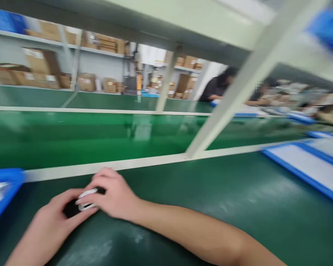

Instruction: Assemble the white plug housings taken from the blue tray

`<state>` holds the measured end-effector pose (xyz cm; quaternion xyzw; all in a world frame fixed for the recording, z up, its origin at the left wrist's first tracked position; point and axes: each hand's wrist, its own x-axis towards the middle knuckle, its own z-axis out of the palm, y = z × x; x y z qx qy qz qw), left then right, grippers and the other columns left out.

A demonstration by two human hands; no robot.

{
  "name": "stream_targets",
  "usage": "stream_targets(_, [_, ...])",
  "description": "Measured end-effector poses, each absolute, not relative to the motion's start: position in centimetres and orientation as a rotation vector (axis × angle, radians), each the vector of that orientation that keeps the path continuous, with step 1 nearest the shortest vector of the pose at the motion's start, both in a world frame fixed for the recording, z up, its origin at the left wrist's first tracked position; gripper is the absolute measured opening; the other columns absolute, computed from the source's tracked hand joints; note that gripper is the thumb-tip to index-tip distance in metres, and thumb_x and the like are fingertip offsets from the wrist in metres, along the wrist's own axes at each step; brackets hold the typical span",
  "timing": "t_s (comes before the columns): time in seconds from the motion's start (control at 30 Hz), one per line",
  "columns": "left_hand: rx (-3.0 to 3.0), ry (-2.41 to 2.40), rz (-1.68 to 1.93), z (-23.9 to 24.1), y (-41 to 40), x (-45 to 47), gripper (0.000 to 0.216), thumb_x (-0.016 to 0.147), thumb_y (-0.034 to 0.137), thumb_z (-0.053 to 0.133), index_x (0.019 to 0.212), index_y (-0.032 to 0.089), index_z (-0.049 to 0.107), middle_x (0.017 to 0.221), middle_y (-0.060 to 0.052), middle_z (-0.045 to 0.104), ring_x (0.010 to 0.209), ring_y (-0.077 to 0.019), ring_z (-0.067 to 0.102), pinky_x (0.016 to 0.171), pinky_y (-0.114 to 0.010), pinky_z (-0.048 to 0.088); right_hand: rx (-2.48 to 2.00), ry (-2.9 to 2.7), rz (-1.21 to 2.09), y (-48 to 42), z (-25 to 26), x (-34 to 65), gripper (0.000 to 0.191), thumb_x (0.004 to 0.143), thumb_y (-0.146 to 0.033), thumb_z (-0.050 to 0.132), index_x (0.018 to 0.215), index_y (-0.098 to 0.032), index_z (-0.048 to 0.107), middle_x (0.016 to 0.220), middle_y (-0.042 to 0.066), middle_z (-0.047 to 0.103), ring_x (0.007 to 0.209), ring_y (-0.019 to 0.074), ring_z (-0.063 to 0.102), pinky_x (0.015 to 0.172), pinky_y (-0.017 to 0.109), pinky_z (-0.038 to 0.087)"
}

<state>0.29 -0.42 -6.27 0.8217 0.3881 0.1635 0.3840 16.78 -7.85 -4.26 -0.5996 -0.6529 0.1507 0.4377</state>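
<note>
Low on the left of the head view, both hands meet over the dark green worktop (166,229). Between them is a small white, rounded part (85,199) with a dark slot in its side; its kind cannot be made out. My left hand (55,218) has thumb and fingers curved round its near left side, with a dark gap inside the curl. My right hand (113,194) reaches across from the right and pinches the same part from above. Fingers cover much of it.
A blue tray (8,199) with silvery pieces stands at the left edge. Larger blue-rimmed trays (302,173) lie on the right. A slanted pale post (224,107) rises from the bench's back rail, before a shiny green belt (99,136). Beyond sit people (214,88) and boxed shelves.
</note>
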Motion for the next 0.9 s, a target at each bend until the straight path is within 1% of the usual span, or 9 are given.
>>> stream_targets(0.03, [2.065, 0.991, 0.401, -5.8, -0.3, -0.3, 0.043, 0.077, 0.059, 0.075, 0.106, 0.027, 0.07, 0.105, 0.003, 0.071, 0.098, -0.0248, 0.065, 0.093, -0.036, 0.053, -1.461, -1.551, 0.415, -7.4, -4.3, 16.7, 0.014, 0.08, -0.025, 0.087, 0.083, -0.02, 0.075, 0.084, -0.001, 0.061, 0.09, 0.0142, 0.06, 0.084, 0.025, 0.048])
stream_targets(0.1, [2.02, 0.949, 0.411, -5.2, -0.2, -0.4, 0.04, 0.079, 0.055, 0.071, 0.109, 0.029, 0.07, 0.112, 0.003, 0.07, 0.106, -0.0253, 0.063, 0.098, -0.036, 0.049, -1.453, -1.525, 0.534, -7.1, -4.2, 17.3, 0.009, 0.082, -0.023, 0.084, 0.086, -0.021, 0.076, 0.079, -0.003, 0.059, 0.079, 0.0127, 0.058, 0.075, 0.025, 0.047])
stream_targets(0.17, [2.003, 0.911, 0.435, -4.8, -0.1, 0.0, 0.034, 0.082, 0.051, 0.069, 0.109, 0.029, 0.07, 0.114, 0.003, 0.07, 0.11, -0.0251, 0.061, 0.098, -0.035, 0.047, -1.463, -1.58, 0.604, -7.0, -3.8, 18.3, 0.004, 0.087, -0.023, 0.079, 0.088, -0.021, 0.076, 0.076, -0.003, 0.058, 0.07, 0.0114, 0.055, 0.067, 0.024, 0.043])
stream_targets(0.23, [2.003, 0.884, 0.454, -4.5, -0.1, 0.3, 0.031, 0.084, 0.047, 0.069, 0.107, 0.027, 0.07, 0.113, 0.001, 0.07, 0.11, -0.025, 0.06, 0.095, -0.034, 0.046, -1.458, -1.633, 0.589, -7.0, -3.3, 18.8, 0.006, 0.091, -0.026, 0.075, 0.089, -0.02, 0.075, 0.075, -0.003, 0.058, 0.067, 0.0116, 0.053, 0.063, 0.024, 0.041])
stream_targets(0.33, [1.989, 0.859, 0.482, -4.4, 0.0, 0.1, 0.027, 0.084, 0.044, 0.071, 0.106, 0.028, 0.07, 0.111, 0.001, 0.069, 0.11, -0.0248, 0.058, 0.091, -0.033, 0.046, -1.444, -1.702, 0.52, -6.9, -2.9, 18.8, 0.016, 0.096, -0.035, 0.07, 0.09, -0.02, 0.072, 0.075, -0.001, 0.058, 0.069, 0.0137, 0.053, 0.064, 0.026, 0.041])
stream_targets(0.43, [1.944, 0.852, 0.507, -4.6, 0.1, -0.1, 0.02, 0.083, 0.039, 0.074, 0.101, 0.03, 0.069, 0.107, 0.005, 0.069, 0.112, -0.0235, 0.056, 0.091, -0.031, 0.044, -1.443, -1.811, 0.47, -6.7, -2.9, 18.6, 0.019, 0.099, -0.036, 0.065, 0.09, -0.021, 0.069, 0.078, 0.0, 0.06, 0.072, 0.0154, 0.054, 0.066, 0.028, 0.042])
stream_targets(0.63, [1.896, 0.836, 0.56, -4.8, 0.2, -0.2, 0.018, 0.081, 0.034, 0.077, 0.097, 0.029, 0.069, 0.104, 0.007, 0.068, 0.112, -0.0215, 0.056, 0.09, -0.028, 0.043, -1.404, -1.943, 0.369, -6.5, -2.7, 18.5, 0.017, 0.101, -0.031, 0.062, 0.087, -0.02, 0.063, 0.078, 0.002, 0.06, 0.074, 0.0173, 0.053, 0.068, 0.03, 0.042])
stream_targets(0.9, [1.918, 0.817, 0.573, -5.3, 0.6, 0.0, 0.024, 0.077, 0.034, 0.082, 0.094, 0.026, 0.068, 0.101, 0.007, 0.07, 0.106, -0.0205, 0.058, 0.086, -0.027, 0.041, -1.425, -2.027, 0.303, -6.5, -2.5, 18.4, 0.012, 0.1, -0.027, 0.062, 0.09, -0.02, 0.063, 0.082, 0.003, 0.063, 0.08, 0.0192, 0.054, 0.072, 0.031, 0.042])
